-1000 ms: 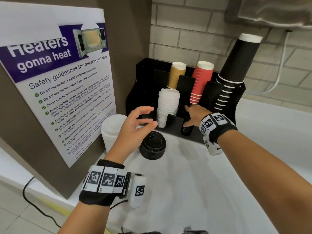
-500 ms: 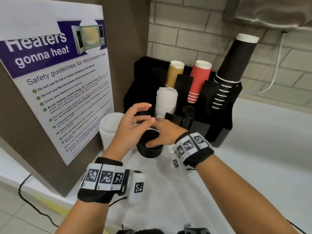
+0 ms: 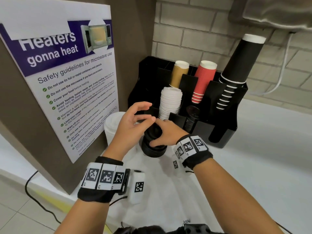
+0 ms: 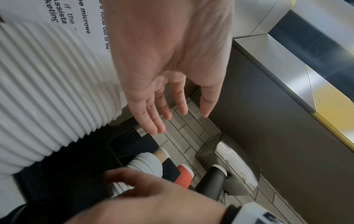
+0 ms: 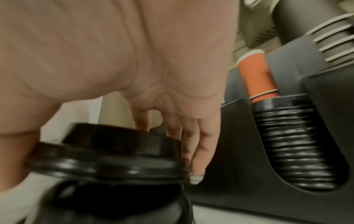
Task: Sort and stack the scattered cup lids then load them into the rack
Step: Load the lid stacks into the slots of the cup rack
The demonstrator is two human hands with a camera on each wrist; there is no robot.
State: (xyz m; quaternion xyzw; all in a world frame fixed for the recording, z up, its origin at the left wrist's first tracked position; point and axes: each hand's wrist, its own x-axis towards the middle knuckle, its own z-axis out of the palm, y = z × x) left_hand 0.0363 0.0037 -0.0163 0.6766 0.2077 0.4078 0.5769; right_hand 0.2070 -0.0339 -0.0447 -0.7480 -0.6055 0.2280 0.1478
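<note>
A short stack of black lids (image 3: 154,150) stands on the white counter in front of the black rack (image 3: 224,132). My right hand (image 3: 157,133) grips the top black lids (image 5: 107,153) by the rim, thumb on the near side and fingers on the far side, tilted just above the lower ones (image 5: 118,204). My left hand (image 3: 146,112) hovers open just left of them, fingers spread and holding nothing. The rack holds a white lid stack (image 3: 170,102) and a black lid stack (image 3: 192,116) in its front slots. Another white lid stack (image 3: 112,127) stands on the counter at the left.
Brown (image 3: 179,73), red (image 3: 203,81) and black (image 3: 236,68) paper cups stand in the rack's rear slots. A cabinet wall with a microwave poster (image 3: 67,85) closes the left side. Behind the rack is a brick wall (image 3: 185,31). The white counter (image 3: 253,166) stretches right.
My right hand left the rack's black-lid slot, came back to the black stack on the counter, and gripped its top lids. My left hand stayed open beside them.
</note>
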